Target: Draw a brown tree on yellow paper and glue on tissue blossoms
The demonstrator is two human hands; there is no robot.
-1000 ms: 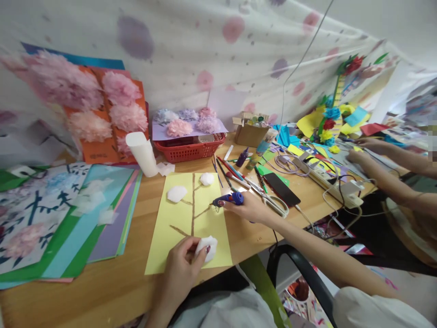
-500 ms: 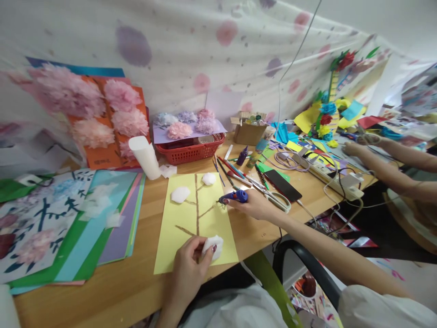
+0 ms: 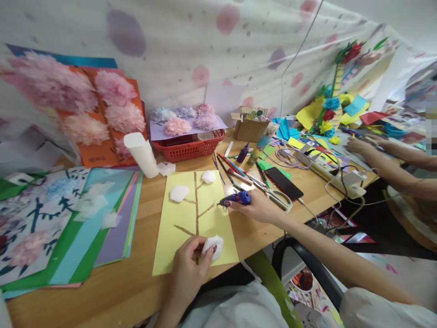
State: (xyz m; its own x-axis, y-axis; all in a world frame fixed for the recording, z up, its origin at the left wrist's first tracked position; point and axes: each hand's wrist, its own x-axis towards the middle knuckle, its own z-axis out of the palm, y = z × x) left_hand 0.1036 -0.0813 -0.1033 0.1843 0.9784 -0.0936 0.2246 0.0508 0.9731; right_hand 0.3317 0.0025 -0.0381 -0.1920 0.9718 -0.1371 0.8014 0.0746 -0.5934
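Left hand [image 3: 189,269] pinched shut on a white tissue puff [image 3: 212,246], thumb and fingers pressing it onto the lower edge of the yellow sheet [image 3: 180,241], right at the base of the brown drawn branch [image 3: 196,205]. Right hand [image 3: 257,208] wrapped closed around a blue glue gun [image 3: 237,199], nozzle pointing left and sitting over the right margin of the sheet, near a side twig.

Head view only, so that's all there is to go on. Two more white puffs are on the sheet: one [image 3: 179,193] left of the stem, one [image 3: 208,176] at the top. Sheet lies flat on the wooden table [image 3: 150,200].

Read: this looks like the stick-down step, with puff number three being seated on the branch. Next move probably needs steady pressure on the puff, fingertips clear of any glue and the nozzle kept off the paper. Can't tell whether glue is under it.

Around: scissors [image 3: 278,199] and black phone [image 3: 283,183] just right of the gun, red basket [image 3: 189,148] behind, coloured paper stack [image 3: 102,218] to the left. Another person's hands [image 3: 358,146] work far right, well apart.
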